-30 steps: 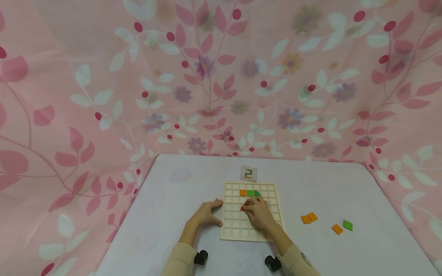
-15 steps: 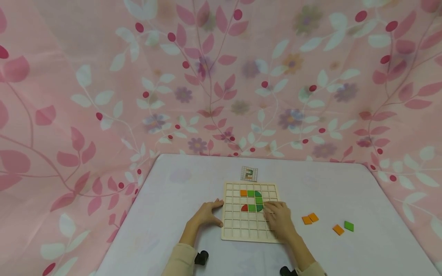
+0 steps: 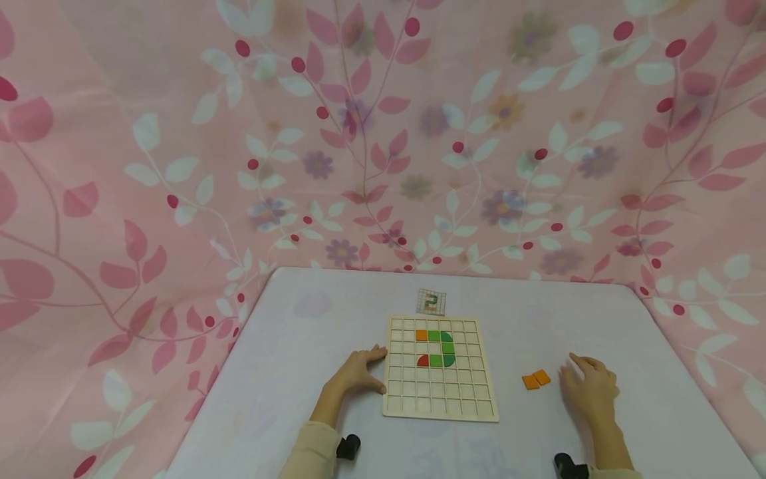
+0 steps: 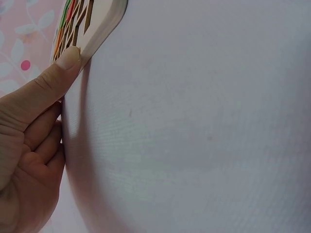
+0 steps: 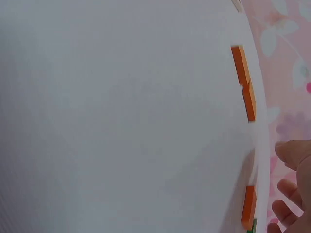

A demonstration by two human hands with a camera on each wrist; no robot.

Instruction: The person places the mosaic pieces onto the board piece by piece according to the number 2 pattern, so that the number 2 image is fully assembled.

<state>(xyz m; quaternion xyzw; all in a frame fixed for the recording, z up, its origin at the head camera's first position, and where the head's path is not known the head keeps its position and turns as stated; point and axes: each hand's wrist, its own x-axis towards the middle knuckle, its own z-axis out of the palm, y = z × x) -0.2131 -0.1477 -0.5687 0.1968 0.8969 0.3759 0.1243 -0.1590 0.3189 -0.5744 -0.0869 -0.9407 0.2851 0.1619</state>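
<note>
A pale wooden grid board (image 3: pixel 417 404) lies on the table. Set in its cells are an orange square (image 3: pixel 421 335), a red quarter-round tile (image 3: pixel 423 360) and several green tiles (image 3: pixel 448 347), forming a hooked shape. My left hand (image 3: pixel 359 370) touches the board's left edge, thumb and forefinger spread apart; in the left wrist view the thumb (image 4: pixel 69 57) rests at the rim. Off to the right, my right hand (image 3: pixel 592 388) hovers with nothing in its fingers, over a loose orange tile (image 5: pixel 249 208) and a green tile (image 5: pixel 252 226), both hidden from the head view.
Two orange tiles (image 3: pixel 530 382) lie together between the board and my right hand. Behind the board is a small gridded pattern card (image 3: pixel 431 301). A flowered pink cloth (image 3: pixel 383 133) hangs beyond the white table (image 3: pixel 311 319).
My right hand has let go of the red quarter-round tile in the board, uncovered the green tiles, and swung right over the loose tiles. My left hand has stayed at the board's edge.
</note>
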